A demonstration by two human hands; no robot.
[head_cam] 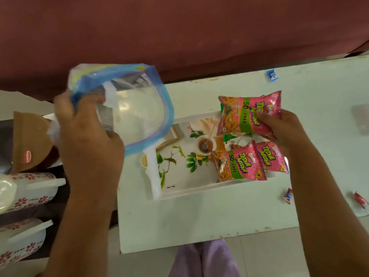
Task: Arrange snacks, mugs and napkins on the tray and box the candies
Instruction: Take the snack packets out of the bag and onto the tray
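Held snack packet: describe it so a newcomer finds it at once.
On the white table lies a floral tray with pink snack packets at its right end. The held packet is above the tray's far right corner, pinched by the right hand. It alone is lifted; the others lie flat.

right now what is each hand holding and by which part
The left hand grips the clear zip bag at a blue-edged corner. The right hand pinches a pink snack packet by its right edge, thumb on front, above the tray.
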